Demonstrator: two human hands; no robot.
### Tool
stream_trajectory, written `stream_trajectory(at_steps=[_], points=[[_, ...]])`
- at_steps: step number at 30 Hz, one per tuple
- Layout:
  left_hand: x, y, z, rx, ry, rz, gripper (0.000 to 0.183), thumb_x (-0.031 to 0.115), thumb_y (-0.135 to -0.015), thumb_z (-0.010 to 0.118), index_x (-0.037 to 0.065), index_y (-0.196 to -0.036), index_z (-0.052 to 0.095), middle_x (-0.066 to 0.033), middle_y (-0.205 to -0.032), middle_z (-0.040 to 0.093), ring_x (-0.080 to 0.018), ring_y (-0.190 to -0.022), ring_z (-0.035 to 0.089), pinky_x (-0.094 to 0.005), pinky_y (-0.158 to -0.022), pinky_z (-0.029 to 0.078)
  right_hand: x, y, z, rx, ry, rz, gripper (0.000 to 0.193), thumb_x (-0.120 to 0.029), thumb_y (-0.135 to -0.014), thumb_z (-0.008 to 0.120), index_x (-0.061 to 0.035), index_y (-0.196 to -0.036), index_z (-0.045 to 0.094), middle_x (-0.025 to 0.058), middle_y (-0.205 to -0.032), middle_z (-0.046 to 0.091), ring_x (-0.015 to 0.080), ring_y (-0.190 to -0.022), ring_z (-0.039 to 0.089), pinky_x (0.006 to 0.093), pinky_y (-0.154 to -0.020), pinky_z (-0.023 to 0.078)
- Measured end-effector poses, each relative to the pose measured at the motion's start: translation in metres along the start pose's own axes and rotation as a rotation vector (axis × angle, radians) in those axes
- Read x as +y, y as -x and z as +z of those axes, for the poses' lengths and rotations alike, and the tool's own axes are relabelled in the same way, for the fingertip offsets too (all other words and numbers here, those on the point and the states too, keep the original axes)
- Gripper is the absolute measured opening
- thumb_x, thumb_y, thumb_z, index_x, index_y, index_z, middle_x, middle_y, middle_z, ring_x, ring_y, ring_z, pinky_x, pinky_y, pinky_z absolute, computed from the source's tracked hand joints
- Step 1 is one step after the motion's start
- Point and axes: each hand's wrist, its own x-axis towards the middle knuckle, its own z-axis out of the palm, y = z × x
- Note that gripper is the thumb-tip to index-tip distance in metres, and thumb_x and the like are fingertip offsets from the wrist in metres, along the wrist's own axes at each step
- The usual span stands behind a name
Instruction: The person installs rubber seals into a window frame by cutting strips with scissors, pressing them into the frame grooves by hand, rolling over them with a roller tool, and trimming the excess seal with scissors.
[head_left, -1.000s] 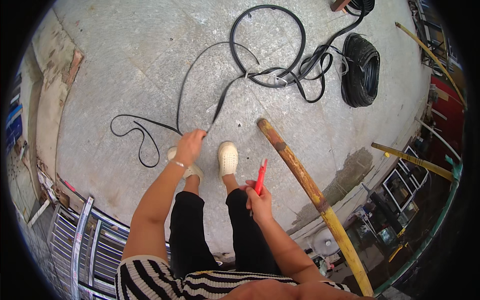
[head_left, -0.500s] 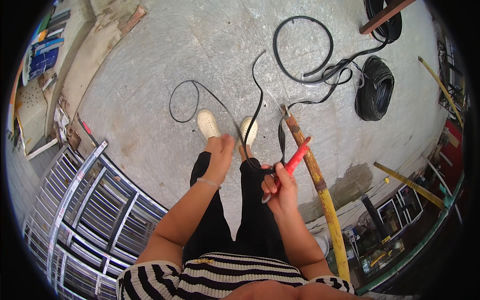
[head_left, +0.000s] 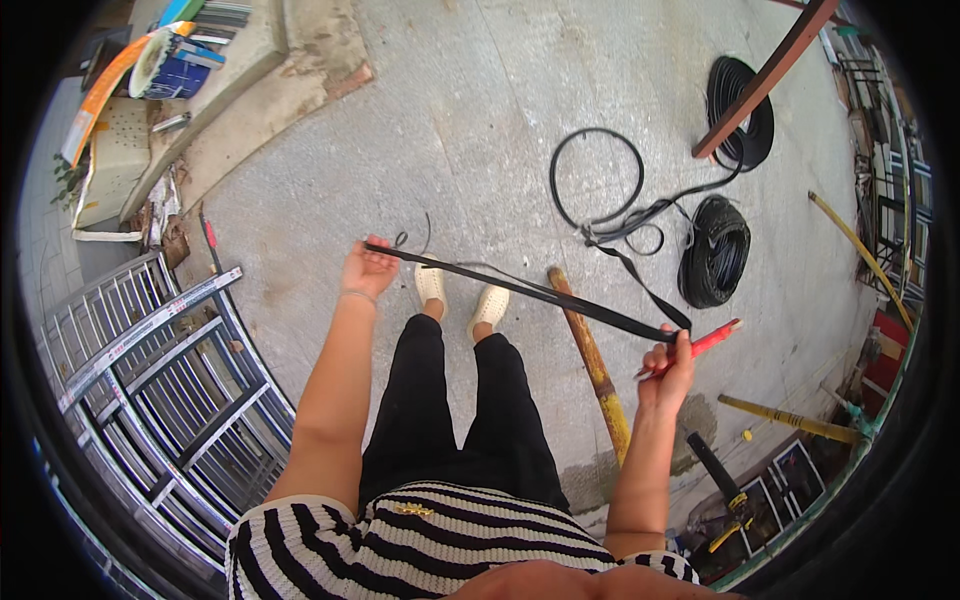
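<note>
A flat black rubber-like strip is stretched between my two hands across the front of my legs. My left hand pinches it close to its end. My right hand is closed round the strip's other side, together with a slim red tool whose exact kind I cannot make out. Past my right hand the strip folds back and runs to loose black loops on the floor. A thinner black strand hangs behind the stretched part, curling near my left hand.
A rusty yellow pole stands between my legs and right arm. Two black coils lie at the right, beside a brown post. Metal frames lean at the left. A blue bucket sits at the far left.
My left hand has moved left and up and now grips the strip. My right hand has moved right with the red tool, and the strip is pulled straight between them.
</note>
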Motion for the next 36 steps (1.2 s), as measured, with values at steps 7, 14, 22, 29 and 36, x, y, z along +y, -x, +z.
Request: stream_trajectory(at_steps=[7,14,22,29,36], points=[[-0.021,0.154,0.059,-0.558,-0.320,0.345,0.015,0.020,-0.096,0.058,0.009,-0.106,0.062,-0.0053,-0.100,0.067,-0.0164,-0.091,0.064,-0.0295,-0.078,0.053,-0.012,-0.022,-0.017,0.008,0.358,-0.106,0.020,-0.023,-0.091,0.065,-0.0054,-0.099,0.059,0.0116,-0.093,0.070,0.0057,-0.042,0.043,0.0215,-0.037,0.035],[-0.146,0.299,0.097,-0.776,-0.705,0.555,0.016,0.008,-0.094,0.060,0.006,-0.109,0.061,-0.0082,-0.103,0.068,-0.0155,-0.097,0.064,-0.0282,-0.085,0.049,-0.023,0.135,0.105,-0.721,0.381,-0.289,0.035,-0.003,-0.090,0.061,-0.0007,-0.124,0.057,0.0044,-0.100,0.066,0.0082,-0.074,0.058,0.0239,-0.062,0.049],[-0.129,0.361,0.134,-0.787,-0.721,0.738,0.025,0.021,-0.095,0.061,0.004,-0.111,0.067,-0.0046,-0.124,0.053,-0.0134,-0.116,0.049,-0.0308,-0.101,0.036,-0.079,0.154,0.159,-1.061,0.680,-0.888,0.029,-0.009,-0.091,0.063,0.0035,-0.118,0.059,0.0092,-0.111,0.063,0.0133,-0.099,0.058,0.0282,-0.085,0.047],[-0.109,0.371,0.168,-0.927,-0.762,0.518,0.023,0.028,-0.094,0.060,0.013,-0.110,0.068,-0.0042,-0.121,0.059,-0.0174,-0.119,0.046,-0.0325,-0.100,0.034,-0.096,0.161,0.198,-1.176,0.406,-0.289,0.020,-0.013,-0.095,0.060,-0.0010,-0.110,0.057,0.0010,-0.079,0.060,0.0112,-0.074,0.057,0.0277,-0.070,0.049],[0.000,0.278,0.162,-0.391,-0.213,0.049,0.017,0.034,-0.096,0.053,0.019,-0.088,0.058,0.0049,-0.091,0.062,-0.0121,-0.084,0.053,-0.0290,-0.075,0.039,-0.130,0.134,0.193,-0.916,0.965,-0.652,0.027,-0.023,-0.089,0.066,-0.0003,-0.102,0.063,0.0047,-0.070,0.056,0.0140,-0.066,0.051,0.0315,-0.064,0.044]])
